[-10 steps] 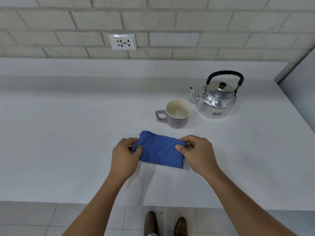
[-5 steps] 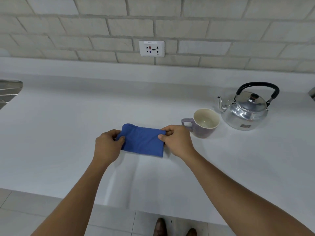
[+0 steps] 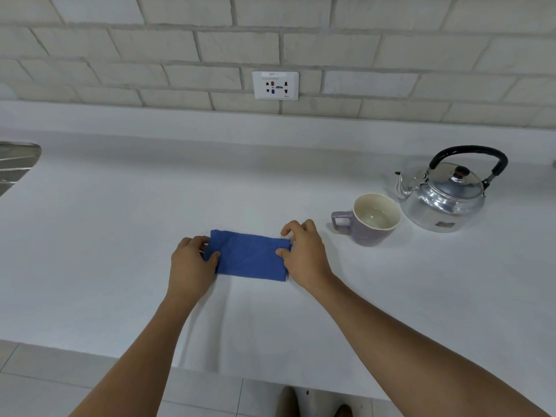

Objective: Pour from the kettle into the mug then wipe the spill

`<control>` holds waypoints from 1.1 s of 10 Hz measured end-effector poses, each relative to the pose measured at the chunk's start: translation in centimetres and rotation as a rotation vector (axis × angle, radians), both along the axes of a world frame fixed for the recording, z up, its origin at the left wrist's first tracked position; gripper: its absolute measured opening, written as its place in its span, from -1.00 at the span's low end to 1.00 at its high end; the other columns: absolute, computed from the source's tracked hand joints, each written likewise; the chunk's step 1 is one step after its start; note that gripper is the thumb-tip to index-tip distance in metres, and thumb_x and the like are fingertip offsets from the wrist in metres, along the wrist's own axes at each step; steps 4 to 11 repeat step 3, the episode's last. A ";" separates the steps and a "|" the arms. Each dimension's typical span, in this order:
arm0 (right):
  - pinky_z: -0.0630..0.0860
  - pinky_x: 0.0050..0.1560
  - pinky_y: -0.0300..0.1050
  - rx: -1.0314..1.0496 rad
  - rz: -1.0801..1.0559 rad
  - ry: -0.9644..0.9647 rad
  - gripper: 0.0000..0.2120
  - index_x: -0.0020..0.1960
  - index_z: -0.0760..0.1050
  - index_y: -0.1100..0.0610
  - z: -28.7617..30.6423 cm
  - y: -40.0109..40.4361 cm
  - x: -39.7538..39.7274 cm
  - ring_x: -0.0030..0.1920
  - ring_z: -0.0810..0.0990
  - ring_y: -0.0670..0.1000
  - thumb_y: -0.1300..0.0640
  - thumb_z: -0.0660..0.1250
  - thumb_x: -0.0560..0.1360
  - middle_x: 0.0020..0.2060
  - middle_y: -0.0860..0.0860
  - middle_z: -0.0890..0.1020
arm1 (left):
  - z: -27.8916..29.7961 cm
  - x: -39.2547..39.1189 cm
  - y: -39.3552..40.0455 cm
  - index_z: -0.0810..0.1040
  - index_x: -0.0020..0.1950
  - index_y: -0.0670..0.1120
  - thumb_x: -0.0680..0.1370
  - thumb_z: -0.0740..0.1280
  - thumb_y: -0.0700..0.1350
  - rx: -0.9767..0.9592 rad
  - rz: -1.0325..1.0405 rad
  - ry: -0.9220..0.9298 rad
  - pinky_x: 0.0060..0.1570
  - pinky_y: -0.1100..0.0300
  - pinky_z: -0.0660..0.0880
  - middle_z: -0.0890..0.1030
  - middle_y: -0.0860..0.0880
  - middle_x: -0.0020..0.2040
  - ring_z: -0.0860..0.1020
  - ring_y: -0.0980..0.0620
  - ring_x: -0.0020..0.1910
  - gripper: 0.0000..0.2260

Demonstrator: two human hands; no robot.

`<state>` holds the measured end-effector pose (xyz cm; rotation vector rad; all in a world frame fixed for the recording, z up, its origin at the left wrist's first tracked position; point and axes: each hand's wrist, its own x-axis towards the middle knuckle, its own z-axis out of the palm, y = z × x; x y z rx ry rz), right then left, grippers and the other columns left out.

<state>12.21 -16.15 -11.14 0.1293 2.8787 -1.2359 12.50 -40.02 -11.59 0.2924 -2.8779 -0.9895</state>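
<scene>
Pinching both short ends of the folded blue cloth (image 3: 249, 255) is how we've got it right now: left hand (image 3: 192, 263) on the left edge, thumb on top and fingers curled around the end, and right hand (image 3: 304, 254) on the right edge with the thumb pressing the top layer and the fingers tucked behind. So both hands are closed on fabric, not spread. The cloth sits flat on the white counter (image 3: 120, 236) as a tidy rectangle, and holding it by the ends looks like the way to keep the fold squared up so it doesn't flop open.

Mug (image 3: 371, 219) is just to the right of our right hand, close but not touching, handle pointing toward us-ish on the left side. Looks like there's liquid in the bottom, so we'd guess the pour is done. Kettle (image 3: 448, 192) is parked upright right behind the mug, spout aimed left, lid on, handle standing up. Makes sense to leave it back there out of the wiping path.

Honestly we can't spot an obvious puddle on the counter, white on white doesn't help. Our guess is this is the tail end of the wipe, or just tidying the cloth.
</scene>
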 end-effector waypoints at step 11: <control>0.44 0.01 -0.26 -0.006 0.040 -0.003 -0.81 0.17 0.65 0.10 0.3 1.4 1.6 -0.09 0.54 -0.04 0.14 0.37 0.59 -0.01 -0.03 0.52 | 1.5 0.5 2.0 0.61 0.24 -0.07 0.55 0.43 -0.19 0.008 -0.238 0.158 0.04 0.20 0.47 0.53 0.06 0.08 0.56 0.01 -0.01 -0.74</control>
